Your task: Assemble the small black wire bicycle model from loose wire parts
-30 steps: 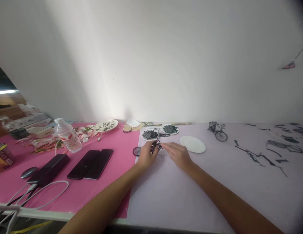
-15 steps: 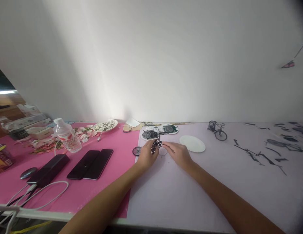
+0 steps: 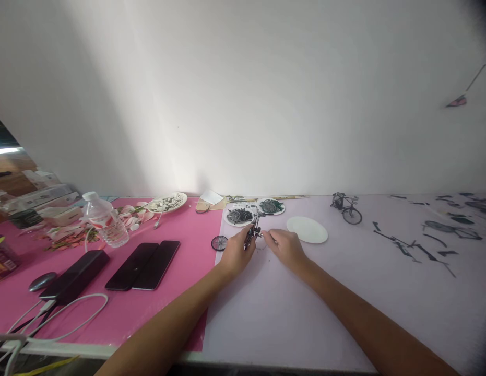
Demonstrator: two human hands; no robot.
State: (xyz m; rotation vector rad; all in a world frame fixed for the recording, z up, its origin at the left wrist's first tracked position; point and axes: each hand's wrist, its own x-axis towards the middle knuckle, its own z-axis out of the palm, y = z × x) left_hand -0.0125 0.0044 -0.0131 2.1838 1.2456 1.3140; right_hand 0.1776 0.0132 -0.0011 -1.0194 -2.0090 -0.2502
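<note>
My left hand (image 3: 235,254) is closed around a small black model bicycle frame (image 3: 251,236), which it holds up over the table's middle. Just to the right, my right hand (image 3: 285,247) is closed, its fingertips pinched close to the frame; whatever they grip is too small to make out. A loose black wheel (image 3: 219,243) lies left of my left hand. Behind the hands are a plate with dark wheel parts (image 3: 228,215) and another with green and dark parts (image 3: 282,209). An oval white plate (image 3: 307,230) sits to the right of them.
An assembled model bicycle (image 3: 347,208) stands at the back right, with loose black parts (image 3: 418,245) farther right. On the pink left side are two phones (image 3: 144,265), a black power bank (image 3: 74,275), cables, a water bottle (image 3: 105,219) and a plate of white pieces (image 3: 168,202).
My right hand's fingertips have drawn slightly back to the right from the frame. My left hand keeps its hold, and the view has shifted slightly.
</note>
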